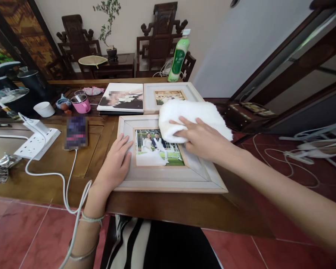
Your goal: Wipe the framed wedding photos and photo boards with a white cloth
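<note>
A light-coloured picture frame (168,173) holding a wedding photo lies flat at the front of the wooden table. My left hand (119,160) rests with fingers stretched out on its left border. On the frame's upper right part, my right hand (200,138) grips a folded white towel (192,114), some fingers spread over the top and others tucked under its fold. The towel covers the frame's upper right corner and overlaps a second picture frame (149,93) behind it. Left of that second frame lies a photo book (112,106) with a pale cover.
A green bottle (179,58) stands at the table's back edge. To the left are a pink mug (80,104), a white cup (44,109), a phone (76,132) on a charging cable and a white power strip (39,140). A white cable (63,183) hangs over the front edge near my left arm.
</note>
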